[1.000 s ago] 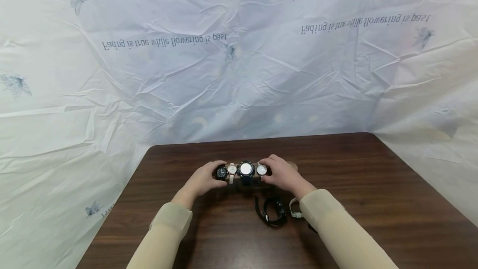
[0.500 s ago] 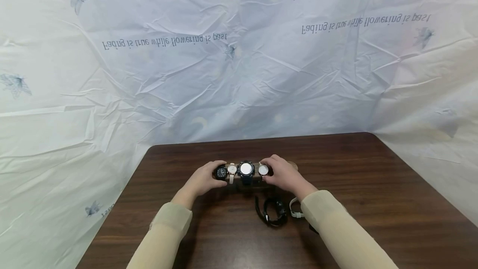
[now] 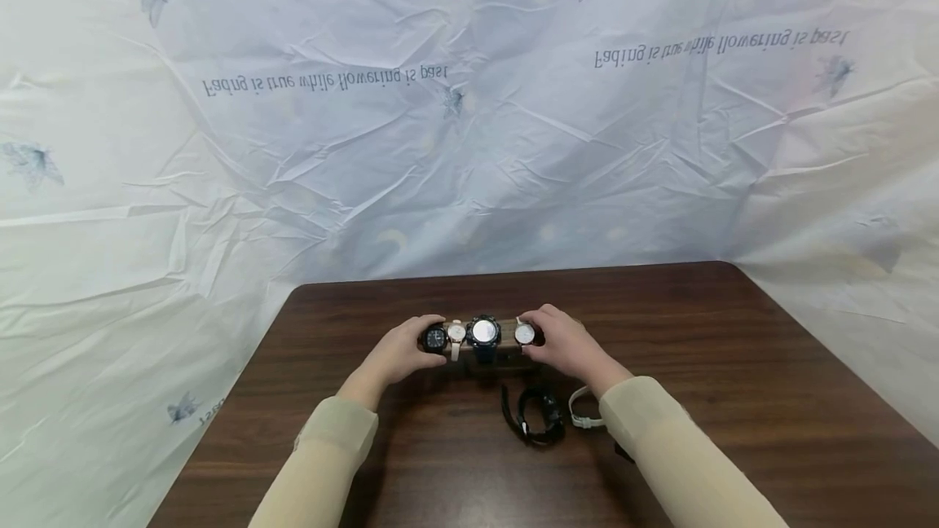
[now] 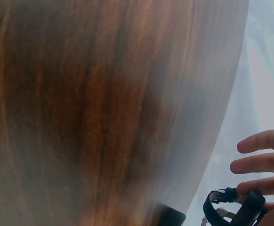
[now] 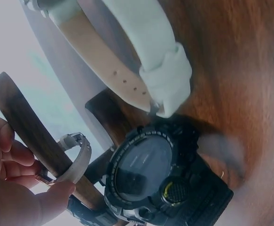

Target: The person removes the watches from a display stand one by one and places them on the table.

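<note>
A wooden stand bar [image 3: 506, 333] on the brown table [image 3: 411, 300] carries several watches in a row. My left hand [image 3: 403, 349] grips the bar's left end around a small black watch [image 3: 435, 338]; its strap [image 4: 230, 207] shows beside my fingers [image 4: 261, 162] in the left wrist view. Beside that sit a beige-strapped watch [image 3: 456, 334] and a large dark watch [image 3: 483, 332]. My right hand [image 3: 550, 338] pinches the white-faced watch [image 3: 524, 334] at the right end. In the right wrist view its pale strap [image 5: 78, 160] loops the bar [image 5: 26, 127] against my fingertips [image 5: 14, 188].
A black digital watch [image 3: 535, 416] [image 5: 151, 174] and a white-strapped watch [image 3: 583, 415] [image 5: 146, 56] lie loose on the table near my right forearm. Crinkled white sheeting printed with dragonflies [image 3: 469, 145] stands behind and to both sides of the table.
My right hand has slid the white-faced watch a little to the right along the bar, away from the large dark watch. The left hand has stayed put.
</note>
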A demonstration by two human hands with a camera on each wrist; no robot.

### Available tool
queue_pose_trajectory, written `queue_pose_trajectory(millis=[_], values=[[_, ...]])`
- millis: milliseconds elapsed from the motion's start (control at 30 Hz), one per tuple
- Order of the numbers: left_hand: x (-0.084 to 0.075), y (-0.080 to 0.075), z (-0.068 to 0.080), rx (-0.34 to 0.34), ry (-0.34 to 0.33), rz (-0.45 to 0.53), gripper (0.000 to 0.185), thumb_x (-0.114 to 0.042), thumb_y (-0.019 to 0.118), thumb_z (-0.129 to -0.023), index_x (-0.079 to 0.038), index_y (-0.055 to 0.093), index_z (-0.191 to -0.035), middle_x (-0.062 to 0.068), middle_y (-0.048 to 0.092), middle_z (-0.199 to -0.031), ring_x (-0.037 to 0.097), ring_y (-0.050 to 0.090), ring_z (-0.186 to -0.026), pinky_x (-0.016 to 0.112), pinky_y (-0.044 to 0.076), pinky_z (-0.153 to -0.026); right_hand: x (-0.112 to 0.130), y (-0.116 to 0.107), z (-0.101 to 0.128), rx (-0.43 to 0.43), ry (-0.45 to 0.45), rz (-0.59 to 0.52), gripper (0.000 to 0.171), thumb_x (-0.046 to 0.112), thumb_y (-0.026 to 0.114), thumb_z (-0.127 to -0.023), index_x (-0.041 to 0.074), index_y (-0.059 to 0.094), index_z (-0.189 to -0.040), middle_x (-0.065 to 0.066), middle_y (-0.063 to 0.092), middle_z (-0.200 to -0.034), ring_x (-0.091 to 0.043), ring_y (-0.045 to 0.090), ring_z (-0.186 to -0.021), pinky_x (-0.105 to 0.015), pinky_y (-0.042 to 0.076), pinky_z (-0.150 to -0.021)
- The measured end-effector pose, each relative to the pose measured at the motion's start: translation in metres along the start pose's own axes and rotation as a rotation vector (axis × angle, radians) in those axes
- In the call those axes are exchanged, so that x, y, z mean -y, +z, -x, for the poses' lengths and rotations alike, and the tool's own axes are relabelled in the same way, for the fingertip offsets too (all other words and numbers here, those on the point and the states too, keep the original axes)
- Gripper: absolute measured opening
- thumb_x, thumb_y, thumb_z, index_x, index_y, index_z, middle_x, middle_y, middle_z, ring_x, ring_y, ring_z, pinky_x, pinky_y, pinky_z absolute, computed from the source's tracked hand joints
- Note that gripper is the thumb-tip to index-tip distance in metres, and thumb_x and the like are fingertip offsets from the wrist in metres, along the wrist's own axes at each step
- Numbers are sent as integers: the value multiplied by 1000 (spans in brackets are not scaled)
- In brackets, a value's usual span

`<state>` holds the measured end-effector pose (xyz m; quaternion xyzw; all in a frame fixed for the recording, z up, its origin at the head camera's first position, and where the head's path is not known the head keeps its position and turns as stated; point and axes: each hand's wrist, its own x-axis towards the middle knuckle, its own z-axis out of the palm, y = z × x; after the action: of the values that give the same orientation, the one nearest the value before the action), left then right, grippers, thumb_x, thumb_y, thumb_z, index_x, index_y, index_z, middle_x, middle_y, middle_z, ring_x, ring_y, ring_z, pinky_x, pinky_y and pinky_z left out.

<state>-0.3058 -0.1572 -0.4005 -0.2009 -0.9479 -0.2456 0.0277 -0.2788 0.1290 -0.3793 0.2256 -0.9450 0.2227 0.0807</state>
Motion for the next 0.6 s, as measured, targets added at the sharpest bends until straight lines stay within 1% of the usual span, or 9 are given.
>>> queue_pose_trajectory(millis=[267, 433, 600], values=[[-1, 0, 1, 7, -3, 7, 67, -44, 70, -67, -29, 43, -126, 0, 47, -121, 20, 46, -106, 41, 40, -81, -8, -4, 6, -10, 14, 9, 45, 22, 68, -75, 10, 53, -116, 0, 49, -96, -15, 50, -83, -31, 42, -69], [-1, 0, 2, 8, -19, 24, 66, -44, 70, -68, -30, 42, -126, -2, 46, -122, 19, 45, -108, 41, 40, -81, -11, -6, 8, -17, 21, 16, 45, 22, 68, -75, 10, 53, -116, 1, 49, -95, -11, 49, -81, -30, 42, -68], [-2, 1, 2, 7, -15, 25, 66, -44, 70, -67, -29, 43, -126, -1, 46, -121, 19, 46, -107, 41, 40, -81, -16, -8, 11, -18, 43, 12, 45, 21, 68, -75, 10, 53, -116, 0, 49, -96, -11, 49, -81, -30, 42, -69]])
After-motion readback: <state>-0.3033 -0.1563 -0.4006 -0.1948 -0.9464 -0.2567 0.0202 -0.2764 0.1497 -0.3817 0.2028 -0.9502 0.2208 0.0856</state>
